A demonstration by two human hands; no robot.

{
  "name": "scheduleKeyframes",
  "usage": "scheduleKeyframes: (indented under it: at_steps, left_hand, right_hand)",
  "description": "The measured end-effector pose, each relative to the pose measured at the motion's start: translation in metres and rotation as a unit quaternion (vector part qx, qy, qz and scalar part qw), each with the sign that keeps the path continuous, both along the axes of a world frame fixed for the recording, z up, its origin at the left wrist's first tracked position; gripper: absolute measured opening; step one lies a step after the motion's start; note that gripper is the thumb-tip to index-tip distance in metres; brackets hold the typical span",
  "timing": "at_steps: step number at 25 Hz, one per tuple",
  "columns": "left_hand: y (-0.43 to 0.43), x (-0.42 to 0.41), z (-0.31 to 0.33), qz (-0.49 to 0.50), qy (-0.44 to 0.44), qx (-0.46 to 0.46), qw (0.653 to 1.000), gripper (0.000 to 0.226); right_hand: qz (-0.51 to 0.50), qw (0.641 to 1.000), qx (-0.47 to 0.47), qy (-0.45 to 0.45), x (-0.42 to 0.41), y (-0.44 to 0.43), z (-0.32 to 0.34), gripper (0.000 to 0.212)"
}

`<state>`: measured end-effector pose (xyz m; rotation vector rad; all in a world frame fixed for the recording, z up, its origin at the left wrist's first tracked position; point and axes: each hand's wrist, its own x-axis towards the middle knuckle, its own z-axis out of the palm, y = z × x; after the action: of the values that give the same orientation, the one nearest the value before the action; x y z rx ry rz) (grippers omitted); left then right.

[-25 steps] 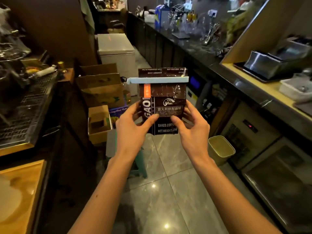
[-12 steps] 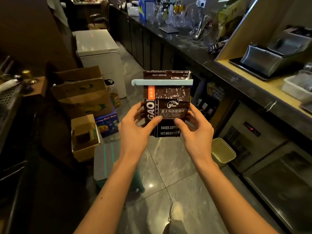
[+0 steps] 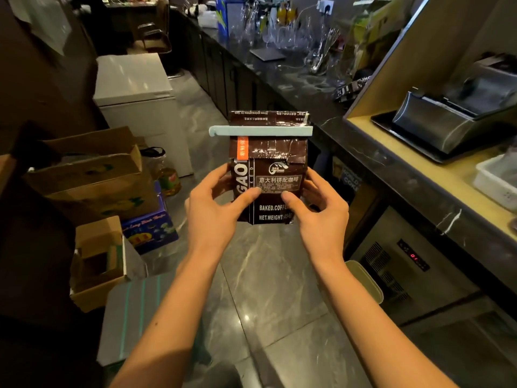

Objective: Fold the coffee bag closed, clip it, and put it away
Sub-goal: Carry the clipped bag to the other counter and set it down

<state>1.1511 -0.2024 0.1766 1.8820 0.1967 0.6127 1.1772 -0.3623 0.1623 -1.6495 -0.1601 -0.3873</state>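
A dark brown coffee bag with white print is held upright in front of me, above the floor. Its top is folded over, and a long pale blue clip is clamped across the fold, sticking out past the bag's left side. My left hand grips the bag's lower left side, thumb on the front. My right hand grips the lower right side the same way. The bag's back is hidden.
A dark stone counter with glassware runs along the right, with under-counter fridges below. A white chest freezer stands ahead on the left, with cardboard boxes and a green-legged stool nearer. A small bin stands on the grey tiled floor.
My view has swung to the right, away from the left counter and along the aisle. Both hands keep the same grip on the clipped bag, which stays in front of me.
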Motion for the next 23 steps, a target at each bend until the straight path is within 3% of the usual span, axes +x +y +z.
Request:
scheduleKeyframes:
  at_steps: [16, 23]
  left_hand:
    - [0.086, 0.365, -0.008, -0.066, -0.028, -0.073, 0.995, 0.062]
    - [0.098, 0.506, -0.013, -0.104, -0.034, -0.052, 0.993, 0.061]
  right_hand:
    - [-0.06, 0.998, -0.031, 0.014, 0.343, 0.087, 0.006, 0.055]
    - [-0.085, 0.996, -0.011, 0.029, 0.475, 0.1, -0.004, 0.054]
